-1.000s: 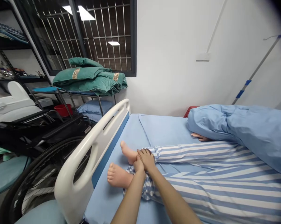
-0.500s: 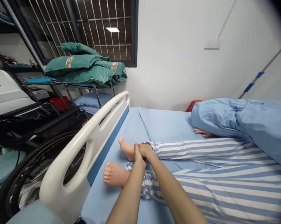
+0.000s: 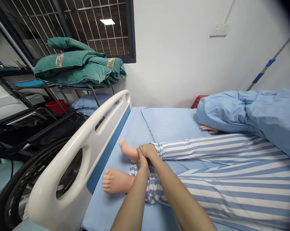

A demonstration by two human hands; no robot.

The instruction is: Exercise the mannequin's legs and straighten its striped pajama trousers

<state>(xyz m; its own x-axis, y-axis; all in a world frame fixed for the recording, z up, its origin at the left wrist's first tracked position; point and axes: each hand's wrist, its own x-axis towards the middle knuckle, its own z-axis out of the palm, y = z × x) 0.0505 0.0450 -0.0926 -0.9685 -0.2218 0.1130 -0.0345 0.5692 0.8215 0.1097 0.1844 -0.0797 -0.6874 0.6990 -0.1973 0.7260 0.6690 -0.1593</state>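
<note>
A manikin-like figure in blue-and-white striped trousers [image 3: 207,176] lies on the bed, its legs pointing left. My left hand [image 3: 142,161] and my right hand [image 3: 148,150] are closed side by side around the ankle of its far leg, at the trouser cuff. Past my fingers the far foot [image 3: 127,150] sticks out, toes up. The near foot [image 3: 117,181] rests on the sheet, and my left forearm passes over that leg's cuff. The undersides of my fingers are hidden. A blue quilt [image 3: 231,110] covers the upper body, with the figure's hand [image 3: 209,129] showing at its edge.
A white bed end panel [image 3: 84,141] rises left of the feet, with a wheelchair wheel [image 3: 5,192] beyond it. Folded green bedding [image 3: 79,65] is piled under the barred window. A metal pole [image 3: 261,73] leans at the right.
The camera view has tilted slightly, shifting the bed and background up and left. My hands keep their hold on the same ankle, and the legs look unmoved.
</note>
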